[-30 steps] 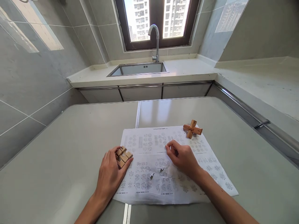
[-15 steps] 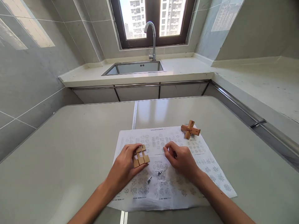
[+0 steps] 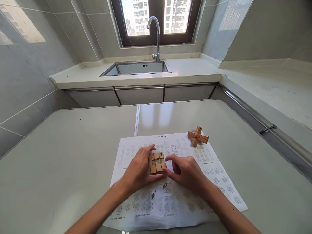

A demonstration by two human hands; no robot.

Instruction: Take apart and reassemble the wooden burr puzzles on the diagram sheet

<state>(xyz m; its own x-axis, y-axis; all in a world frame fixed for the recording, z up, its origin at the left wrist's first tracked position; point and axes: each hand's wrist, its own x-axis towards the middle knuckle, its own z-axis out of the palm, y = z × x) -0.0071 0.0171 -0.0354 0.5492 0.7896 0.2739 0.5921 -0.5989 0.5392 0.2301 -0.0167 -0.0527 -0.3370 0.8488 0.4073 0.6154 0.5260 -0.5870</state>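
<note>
Two wooden puzzles are in view: one flat block cluster [image 3: 157, 162] held over the middle of the sheet, one assembled cross [image 3: 197, 136] lying at the sheet's far right corner. One printed paper sheet [image 3: 209, 182] covers the grey table [image 3: 73, 146]. The left hand [image 3: 139, 169] curls around the cluster's left side; the right hand [image 3: 187, 171] pinches its right edge with thumb and forefinger. The sheet's diagrams are too small to read. The cluster's pale, square-cut bars show a "3".

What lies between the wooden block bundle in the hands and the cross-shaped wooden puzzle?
In the head view, only printed instruction sheet separates the block bundle from the cross puzzle.
</note>
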